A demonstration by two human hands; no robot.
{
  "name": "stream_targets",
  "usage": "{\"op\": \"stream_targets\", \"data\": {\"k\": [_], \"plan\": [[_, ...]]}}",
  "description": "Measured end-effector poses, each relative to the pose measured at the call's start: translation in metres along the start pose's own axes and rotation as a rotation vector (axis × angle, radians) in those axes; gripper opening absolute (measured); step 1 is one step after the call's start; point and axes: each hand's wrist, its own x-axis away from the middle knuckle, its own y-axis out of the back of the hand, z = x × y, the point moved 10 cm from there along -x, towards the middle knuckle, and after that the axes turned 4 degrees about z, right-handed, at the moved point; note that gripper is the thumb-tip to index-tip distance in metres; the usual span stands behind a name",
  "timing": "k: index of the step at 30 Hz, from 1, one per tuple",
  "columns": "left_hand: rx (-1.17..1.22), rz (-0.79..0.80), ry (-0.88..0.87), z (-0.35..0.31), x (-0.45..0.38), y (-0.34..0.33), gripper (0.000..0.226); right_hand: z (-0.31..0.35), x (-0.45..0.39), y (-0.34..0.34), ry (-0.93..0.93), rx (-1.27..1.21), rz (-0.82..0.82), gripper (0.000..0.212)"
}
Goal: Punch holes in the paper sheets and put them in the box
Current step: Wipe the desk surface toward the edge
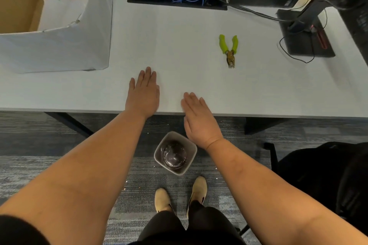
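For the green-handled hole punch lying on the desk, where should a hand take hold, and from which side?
Probably by the two green handles, from above with the right hand, which is nearer. The hole punch lies flat, handles splayed towards the far edge, metal jaw pointing at the person. One grip around both handles suits squeezing. Both hands, left hand included, are open and empty.

Both hands, left and right, flat, fingers straight.

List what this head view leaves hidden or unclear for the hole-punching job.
- Paper sheets: none distinguishable against the white table.
- Box: cut off by the left and top edges; its near wall hides part of the floor.
- Hole punch: tip too small to read.
- Bin: contents dark, unclear.
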Motion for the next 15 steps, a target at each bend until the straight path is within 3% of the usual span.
{"op": "stream_targets", "data": {"k": [8,12,15], "plan": [[0.009,-0.036,-0.010,0.000,0.000,0.001,0.054,0.052,0.045,-0.049,0.377,-0.030,0.119,0.061],[0.039,-0.076,-0.025,0.000,0.001,0.003,0.052,0.047,0.047,-0.064,0.289,-0.009,0.214,0.058],[0.116,-0.124,-0.051,0.000,0.003,0.006,0.049,0.044,0.040,-0.054,0.267,0.042,0.179,0.067]]}}
